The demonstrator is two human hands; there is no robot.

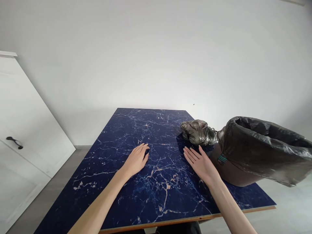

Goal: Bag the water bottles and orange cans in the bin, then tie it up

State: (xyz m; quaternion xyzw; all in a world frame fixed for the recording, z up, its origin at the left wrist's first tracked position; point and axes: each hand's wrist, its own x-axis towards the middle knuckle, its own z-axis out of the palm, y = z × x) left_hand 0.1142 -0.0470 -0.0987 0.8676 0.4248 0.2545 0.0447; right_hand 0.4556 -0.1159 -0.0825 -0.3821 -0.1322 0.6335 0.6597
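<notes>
While you look down past your arms, the white wall [156, 52] fills the whole background, plain and bare apart from one tiny dark speck above the far right corner of the bench. Next in size is the bench [156, 201] itself, a dark blue slab veined with pale marble lines and edged in wood along the side nearest you. To your left stands a white door [26, 130] with a black handle [14, 142], leaning in the view because of the lens.

At the right edge of the bench sits a brown bin [234, 169], lined with a black bag [263, 146] whose top folds out over the rim. A small label shows on the side of the bin, too small to read. A crumpled wad [198, 131] of dark, shiny bag material lies on the bench just beside the bin, touching the lining.

Your right hand [201, 162] lies flat on the bench, palm down, fingers straight and together, its grip open and empty. Its fingertips end just short of the wad, and its outer edge sits close against the bin. Your left hand [136, 159] rests on the bench too, well apart from the wad, palm down with fingers loosely curled, holding nothing.
</notes>
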